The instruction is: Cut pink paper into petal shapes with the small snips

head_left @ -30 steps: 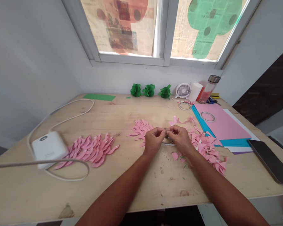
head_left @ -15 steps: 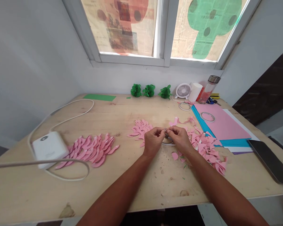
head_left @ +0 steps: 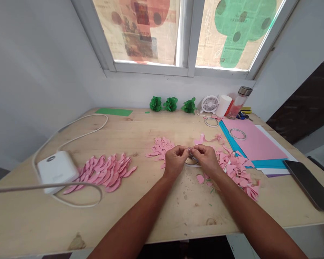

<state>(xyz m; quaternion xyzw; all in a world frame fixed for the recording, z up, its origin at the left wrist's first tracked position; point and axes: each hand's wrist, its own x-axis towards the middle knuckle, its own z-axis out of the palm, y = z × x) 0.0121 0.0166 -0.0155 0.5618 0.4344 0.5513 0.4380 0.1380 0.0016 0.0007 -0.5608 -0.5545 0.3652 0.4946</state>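
Your left hand and right hand nearly meet over the worktop, the fingers of each pinching a small piece that sits right between their tips, too covered to identify. Just below it, partly hidden, lies a tape ring. Pink cut-outs lie beside your left hand, pink scraps beside your right.

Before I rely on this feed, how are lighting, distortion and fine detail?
Head view: the window panes are backlit, white along their lower edges; head view: wide-angle distortion seems to stretch the dark slab at right; head view: the small piece between left hand and right hand is too tiny to identify.
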